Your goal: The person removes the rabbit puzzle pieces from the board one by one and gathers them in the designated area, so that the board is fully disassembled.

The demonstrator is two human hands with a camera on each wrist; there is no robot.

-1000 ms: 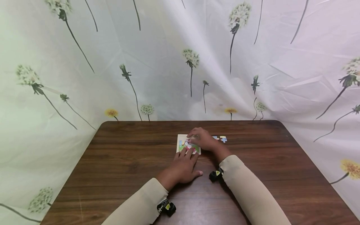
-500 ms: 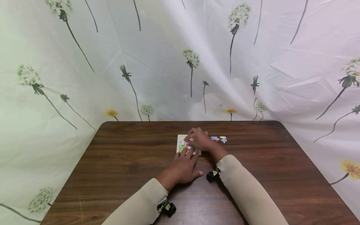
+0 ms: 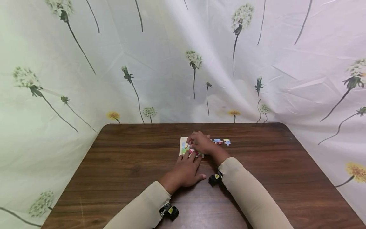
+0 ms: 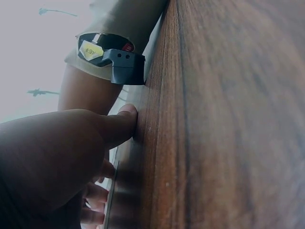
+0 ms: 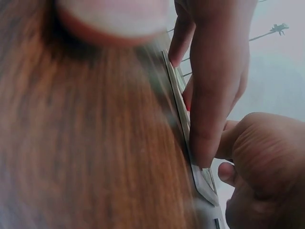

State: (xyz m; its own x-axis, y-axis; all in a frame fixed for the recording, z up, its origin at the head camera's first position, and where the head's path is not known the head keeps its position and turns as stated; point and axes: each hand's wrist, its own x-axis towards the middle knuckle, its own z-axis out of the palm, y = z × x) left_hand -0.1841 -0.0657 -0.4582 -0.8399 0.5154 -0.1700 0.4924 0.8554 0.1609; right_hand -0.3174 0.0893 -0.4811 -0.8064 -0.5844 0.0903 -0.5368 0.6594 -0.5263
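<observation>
A small jigsaw puzzle board (image 3: 183, 149) with a pale frame and a colourful cartoon picture lies flat near the far side of the table. Straight, spread fingers of my left hand (image 3: 186, 170) press down on its near edge; the left thumb rests on the wood. My right hand (image 3: 202, 143) reaches over the board's right part, its fingers bent down onto the picture. Whether a puzzle piece is between the right fingertips is hidden. In the right wrist view the left fingers touch the board's edge (image 5: 202, 188), with the right hand (image 5: 267, 167) close beside them.
Loose puzzle pieces, one blue and pink (image 3: 218, 141) and one blue and yellow (image 3: 227, 142), lie right of the board. The brown wooden table (image 3: 128, 178) ends at a white dandelion-print curtain (image 3: 171, 79). Each wrist wears a black camera (image 3: 214, 179).
My right hand has shifted slightly left over the board, and its fingers have drawn further down onto the picture. More of the loose pieces shows now. The left hand has stayed still.
</observation>
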